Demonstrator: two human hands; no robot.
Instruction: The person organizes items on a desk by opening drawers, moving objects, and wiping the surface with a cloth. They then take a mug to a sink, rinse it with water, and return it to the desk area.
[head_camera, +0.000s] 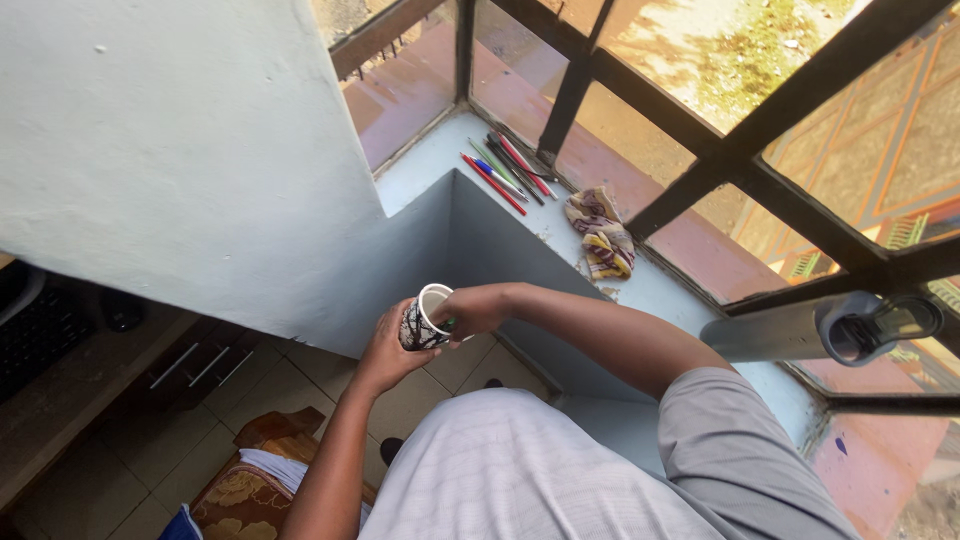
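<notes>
A person in a pale grey striped shirt stands at a window, both hands raised over a tiled floor. The left hand wraps around the side of a patterned cup, fingers closed on it, the cup's white-rimmed mouth tilted toward two o'clock. The right hand meets the rim from three o'clock, fingers curled at the opening; whether it pinches anything cannot be told. Well apart at one o'clock from the cup, a bundle of pens lies on the pale blue sill, long axes running toward five o'clock, a crumpled cloth near them
</notes>
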